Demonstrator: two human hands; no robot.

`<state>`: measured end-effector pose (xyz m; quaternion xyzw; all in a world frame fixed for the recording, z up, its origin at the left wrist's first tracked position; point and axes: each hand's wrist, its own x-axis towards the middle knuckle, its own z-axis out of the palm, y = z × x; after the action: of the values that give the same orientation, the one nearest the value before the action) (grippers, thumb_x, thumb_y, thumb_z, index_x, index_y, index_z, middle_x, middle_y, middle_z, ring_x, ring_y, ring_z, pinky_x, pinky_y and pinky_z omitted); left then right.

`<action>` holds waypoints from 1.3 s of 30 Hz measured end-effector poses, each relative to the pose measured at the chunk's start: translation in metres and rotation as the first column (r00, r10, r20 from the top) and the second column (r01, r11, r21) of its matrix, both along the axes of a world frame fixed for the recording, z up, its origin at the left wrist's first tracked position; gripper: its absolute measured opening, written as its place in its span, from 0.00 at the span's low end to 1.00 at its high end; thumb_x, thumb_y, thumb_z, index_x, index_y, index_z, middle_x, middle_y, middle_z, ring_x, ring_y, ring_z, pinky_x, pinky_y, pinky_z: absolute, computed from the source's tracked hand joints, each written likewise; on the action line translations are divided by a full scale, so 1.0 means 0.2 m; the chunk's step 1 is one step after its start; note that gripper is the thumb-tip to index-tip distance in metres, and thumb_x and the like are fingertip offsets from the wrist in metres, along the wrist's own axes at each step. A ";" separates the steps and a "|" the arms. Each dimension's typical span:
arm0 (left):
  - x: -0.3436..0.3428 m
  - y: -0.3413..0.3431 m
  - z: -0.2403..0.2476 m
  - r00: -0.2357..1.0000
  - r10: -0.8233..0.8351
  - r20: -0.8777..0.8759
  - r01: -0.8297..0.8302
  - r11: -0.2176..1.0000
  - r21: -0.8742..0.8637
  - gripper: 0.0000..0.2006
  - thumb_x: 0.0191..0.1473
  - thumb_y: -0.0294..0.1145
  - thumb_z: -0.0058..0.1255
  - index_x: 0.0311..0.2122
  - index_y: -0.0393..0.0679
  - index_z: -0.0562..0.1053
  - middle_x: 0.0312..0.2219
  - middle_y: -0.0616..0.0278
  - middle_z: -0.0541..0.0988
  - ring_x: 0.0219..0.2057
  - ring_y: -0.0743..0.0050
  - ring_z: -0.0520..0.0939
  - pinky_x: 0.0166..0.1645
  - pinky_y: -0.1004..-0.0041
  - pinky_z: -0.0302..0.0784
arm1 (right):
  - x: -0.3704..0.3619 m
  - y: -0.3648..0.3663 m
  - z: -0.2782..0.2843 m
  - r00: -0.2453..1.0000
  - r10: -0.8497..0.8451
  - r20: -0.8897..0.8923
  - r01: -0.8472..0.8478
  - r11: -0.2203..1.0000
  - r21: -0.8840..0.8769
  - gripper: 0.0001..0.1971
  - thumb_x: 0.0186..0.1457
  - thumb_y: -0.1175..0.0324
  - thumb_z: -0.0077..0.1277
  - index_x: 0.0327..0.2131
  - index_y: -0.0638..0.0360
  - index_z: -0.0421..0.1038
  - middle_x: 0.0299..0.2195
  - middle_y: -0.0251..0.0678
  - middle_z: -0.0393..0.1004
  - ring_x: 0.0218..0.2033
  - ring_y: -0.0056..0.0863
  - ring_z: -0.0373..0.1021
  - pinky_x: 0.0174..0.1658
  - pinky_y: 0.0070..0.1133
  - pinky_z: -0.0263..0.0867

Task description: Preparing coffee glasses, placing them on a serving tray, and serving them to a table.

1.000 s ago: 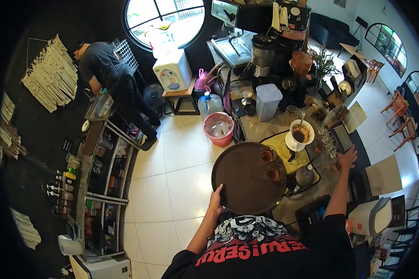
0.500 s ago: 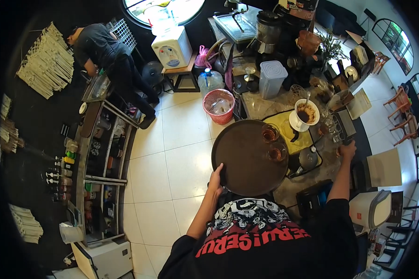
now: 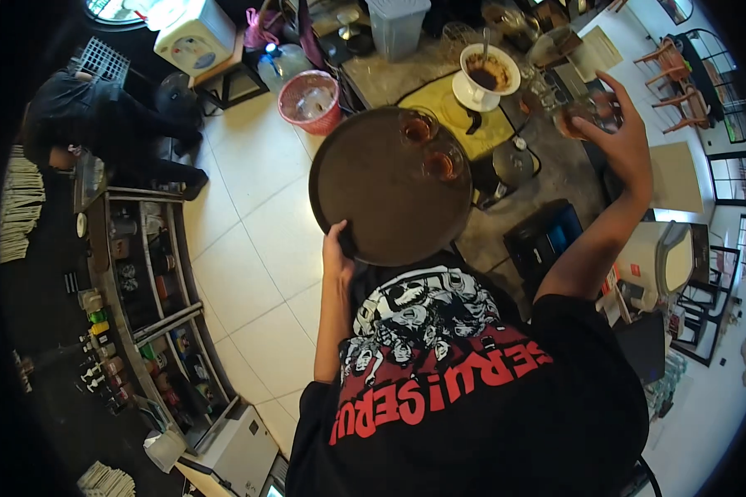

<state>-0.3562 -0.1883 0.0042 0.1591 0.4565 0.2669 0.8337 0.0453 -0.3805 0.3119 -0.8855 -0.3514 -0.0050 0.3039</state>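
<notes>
The bench [image 3: 555, 178] spreads ahead and right; the round tray [image 3: 365, 186], without a long axis, overlaps its left edge in view, its rim pinched by the left hand [image 3: 337, 250]; the right hand [image 3: 626, 145] is over the bench's far side, fingers curled around a glass [image 3: 578, 116], its tilt too blurred to tell; the tray lies left of those fingers and nearer the body; two amber-filled tumblers [image 3: 443, 163] stand at the tray's right; red lettering crosses the black shirt [image 3: 481, 422].
</notes>
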 end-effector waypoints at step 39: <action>-0.07 0.02 -0.13 0.995 -0.089 -0.043 0.091 0.995 0.035 0.21 0.42 0.23 0.46 0.47 0.42 0.72 0.44 0.63 0.77 0.49 0.61 0.76 0.56 0.59 0.70 | 0.39 0.25 -0.81 0.849 -0.528 0.025 0.521 0.844 0.125 0.30 0.53 0.52 0.60 0.56 0.55 0.65 0.47 0.45 0.75 0.47 0.38 0.74 0.46 0.34 0.70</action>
<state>-0.3705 -0.1846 -0.0209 0.2002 0.4612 0.2340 0.8321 0.1236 -0.3313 0.1493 -0.9286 -0.1041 -0.1336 0.3302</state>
